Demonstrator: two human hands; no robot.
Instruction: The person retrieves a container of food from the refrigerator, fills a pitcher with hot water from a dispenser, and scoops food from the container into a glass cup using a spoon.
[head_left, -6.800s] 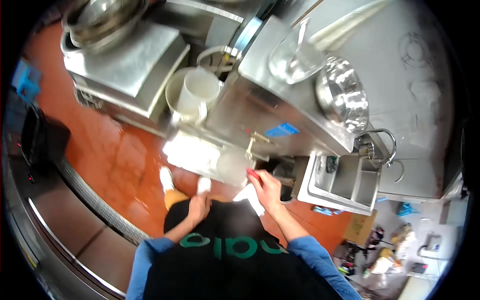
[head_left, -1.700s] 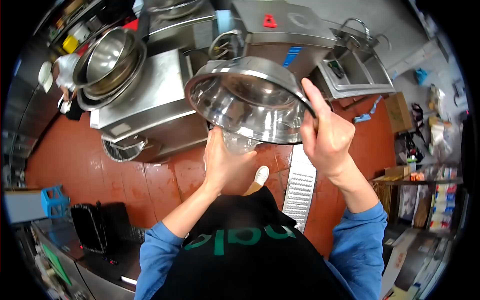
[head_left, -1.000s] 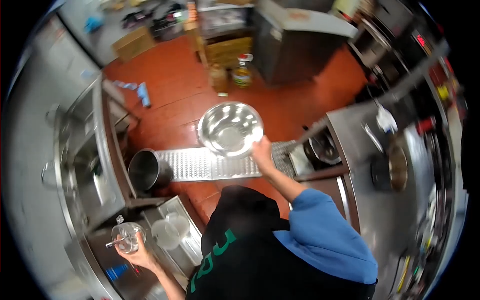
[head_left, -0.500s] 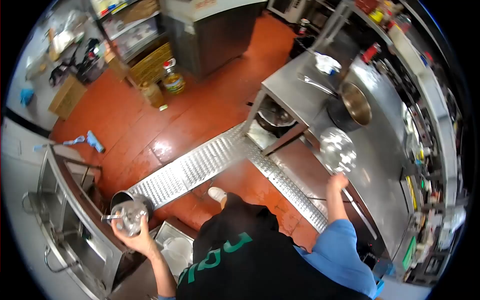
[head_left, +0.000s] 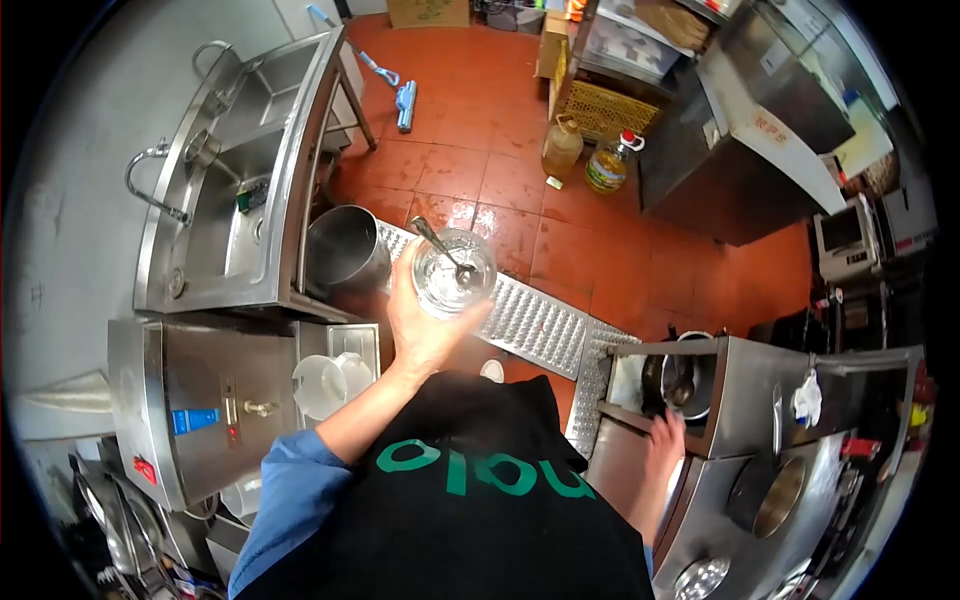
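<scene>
"Left hand [head_left: 422,325], quick?"

"Mine's gripping: fingers wrapped round the side of a clear bowl [head_left: 445,292], held up in front of my black apron [head_left: 480,450]. Metal spoon [head_left: 435,238] leaning in it, handle sticking out over the rim."

"Right?"

"My right hand [head_left: 665,450] is low by the bench [head_left: 700,510], fingers loose and apart. Dark pot [head_left: 685,378] on the shelf just beyond; too blurred to say if I'm touching it."

"Bench top?"

"Deep pot [head_left: 768,498], shiny bowl [head_left: 703,578] near the bottom of view, white cloth [head_left: 806,400]."

"Further out?"

"Metal grating [head_left: 535,320] across the red floor [head_left: 500,90]. Big metal pot [head_left: 348,250] beside the double sink [head_left: 215,245]. Red-capped bottle [head_left: 607,168] on the floor ahead. Next."
</scene>
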